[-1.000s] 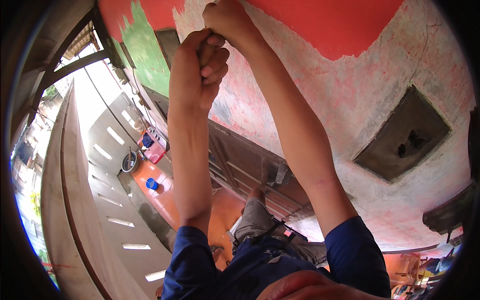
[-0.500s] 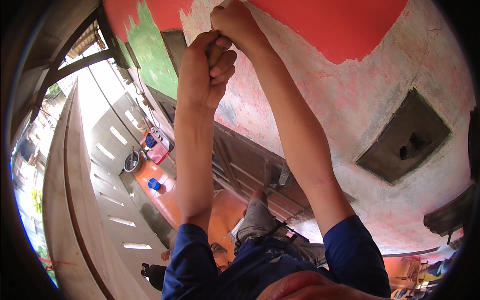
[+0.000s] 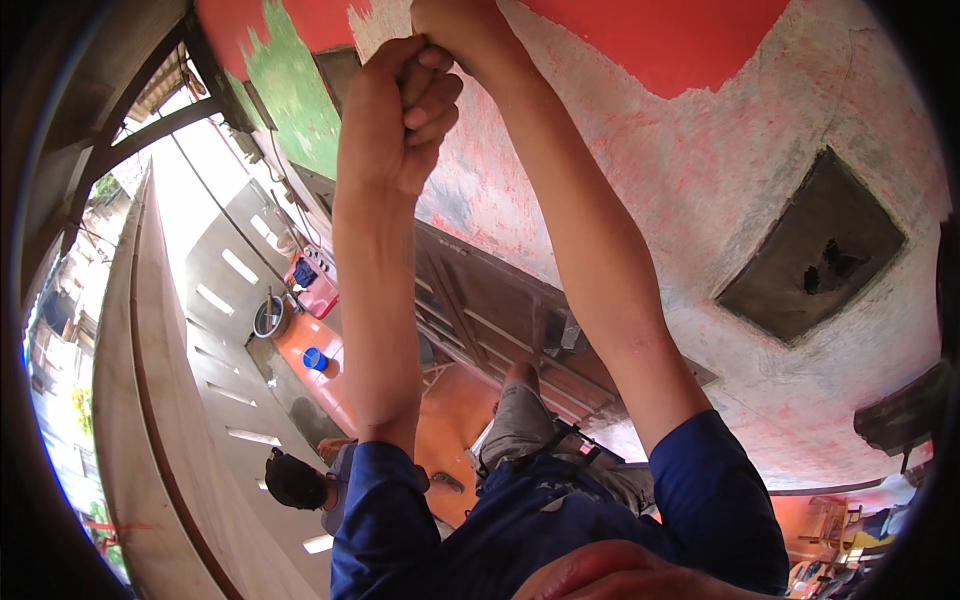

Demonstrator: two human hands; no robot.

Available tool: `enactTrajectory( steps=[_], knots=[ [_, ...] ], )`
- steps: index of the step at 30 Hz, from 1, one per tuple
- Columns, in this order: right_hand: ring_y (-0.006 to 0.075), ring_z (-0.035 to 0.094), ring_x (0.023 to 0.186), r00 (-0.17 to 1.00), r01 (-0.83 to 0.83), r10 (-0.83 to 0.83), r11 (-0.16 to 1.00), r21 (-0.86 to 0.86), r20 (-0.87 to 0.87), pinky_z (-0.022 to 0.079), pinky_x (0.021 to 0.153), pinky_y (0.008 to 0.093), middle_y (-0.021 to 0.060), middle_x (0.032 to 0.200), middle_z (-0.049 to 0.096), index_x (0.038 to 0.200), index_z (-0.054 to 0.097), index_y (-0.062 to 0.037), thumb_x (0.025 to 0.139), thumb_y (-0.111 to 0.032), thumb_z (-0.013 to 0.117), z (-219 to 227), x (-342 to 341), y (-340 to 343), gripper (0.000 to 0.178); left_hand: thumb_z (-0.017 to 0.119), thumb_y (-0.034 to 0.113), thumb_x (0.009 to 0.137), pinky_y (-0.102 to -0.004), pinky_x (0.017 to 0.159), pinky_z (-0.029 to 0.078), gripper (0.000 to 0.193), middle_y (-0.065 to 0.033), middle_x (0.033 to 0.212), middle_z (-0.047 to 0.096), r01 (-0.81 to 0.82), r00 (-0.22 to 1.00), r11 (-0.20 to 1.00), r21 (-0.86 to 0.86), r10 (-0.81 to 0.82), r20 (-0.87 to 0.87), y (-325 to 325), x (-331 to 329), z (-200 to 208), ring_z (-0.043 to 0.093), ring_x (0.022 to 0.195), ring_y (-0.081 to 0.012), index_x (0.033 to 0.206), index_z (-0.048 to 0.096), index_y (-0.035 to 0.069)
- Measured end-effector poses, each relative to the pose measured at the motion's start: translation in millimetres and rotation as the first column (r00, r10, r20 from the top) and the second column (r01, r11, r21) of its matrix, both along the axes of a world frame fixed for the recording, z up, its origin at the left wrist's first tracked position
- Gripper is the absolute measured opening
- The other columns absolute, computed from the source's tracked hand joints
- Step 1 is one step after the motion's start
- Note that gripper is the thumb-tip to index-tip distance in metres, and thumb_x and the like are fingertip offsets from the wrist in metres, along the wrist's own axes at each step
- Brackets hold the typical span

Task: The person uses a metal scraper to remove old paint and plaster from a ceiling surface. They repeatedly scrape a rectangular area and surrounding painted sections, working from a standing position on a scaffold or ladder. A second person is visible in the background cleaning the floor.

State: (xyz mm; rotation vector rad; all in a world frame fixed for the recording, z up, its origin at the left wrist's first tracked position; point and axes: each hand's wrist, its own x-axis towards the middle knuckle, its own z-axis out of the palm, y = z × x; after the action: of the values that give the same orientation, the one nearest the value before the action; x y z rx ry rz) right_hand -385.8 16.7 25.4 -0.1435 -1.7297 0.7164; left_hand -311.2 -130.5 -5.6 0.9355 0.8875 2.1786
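Both my arms reach up, and the hands meet near the top edge, in front of the wall. My left hand is closed, its fingers curled toward the palm just below the other hand. Whatever it grips, if anything, is hidden by the fingers. My right hand is also closed, bent at the wrist, partly cut off by the picture's top edge; its contents do not show. Around the hands the wall is patchy: bare pale plaster with pink traces, a solid red area above right, and a green patch to the left.
A dark diamond-shaped panel with a hole sits in the wall at right. Below are a brown wooden frame, an orange floor, a blue pail, a dark basin and a person in a dark cap.
My hands, still together, appear slightly higher and further left. The person in the dark cap has come further into view at the lower left.
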Motion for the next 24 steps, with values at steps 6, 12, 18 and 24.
enactTrajectory(
  steps=[6, 12, 18, 24],
  knots=[
    [0.0357, 0.073, 0.080, 0.958, -0.181, 0.225, 0.955, -0.235, 0.178, 0.060, 0.069, 0.0427, 0.0290, 0.082, 0.070, 0.085, 0.066, 0.0119, 0.086, -0.017, 0.061, -5, 18, -3, 0.030, 0.047, 0.015, 0.100, -0.0203, 0.035, 0.021, 0.022, -0.0004, 0.068, 0.052, -0.012, 0.996, 0.997, 0.081, 0.019, -0.087, 2, -4, -10, 0.030, 0.043, -0.0046, 0.080, 0.051, 0.006],
    [0.0362, 0.073, 0.081, 0.964, -0.188, 0.214, 0.968, -0.166, 0.156, 0.060, 0.070, 0.0423, 0.0286, 0.083, 0.070, 0.082, 0.067, 0.0116, 0.086, -0.017, 0.059, -1, 12, -9, 0.030, 0.047, 0.009, 0.100, -0.0175, 0.034, 0.022, 0.014, -0.0026, 0.081, 0.055, -0.033, 0.995, 0.992, 0.125, 0.045, -0.094, 1, -7, -10, 0.030, 0.043, -0.0024, 0.088, 0.051, 0.003],
    [0.0342, 0.074, 0.087, 0.955, -0.197, 0.244, 0.948, -0.249, 0.171, 0.060, 0.072, 0.0418, 0.0267, 0.090, 0.072, 0.089, 0.067, 0.0104, 0.087, -0.016, 0.059, 7, 0, -6, 0.028, 0.046, 0.006, 0.098, -0.0180, 0.035, 0.022, 0.015, -0.0023, 0.074, 0.052, -0.026, 0.997, 0.995, 0.099, 0.033, -0.074, 4, -26, -8, 0.028, 0.043, -0.0036, 0.085, 0.051, 0.002],
    [0.0397, 0.072, 0.086, 0.959, -0.167, 0.224, 0.942, -0.291, 0.175, 0.060, 0.074, 0.0439, 0.0271, 0.089, 0.071, 0.089, 0.067, 0.0106, 0.087, -0.018, 0.060, 16, 9, -35, 0.030, 0.047, 0.010, 0.100, -0.0195, 0.035, 0.022, 0.017, -0.0021, 0.078, 0.053, -0.057, 0.998, 0.997, 0.050, 0.058, -0.018, -11, -11, 12, 0.027, 0.043, -0.0043, 0.086, 0.052, 0.003]
  ],
)
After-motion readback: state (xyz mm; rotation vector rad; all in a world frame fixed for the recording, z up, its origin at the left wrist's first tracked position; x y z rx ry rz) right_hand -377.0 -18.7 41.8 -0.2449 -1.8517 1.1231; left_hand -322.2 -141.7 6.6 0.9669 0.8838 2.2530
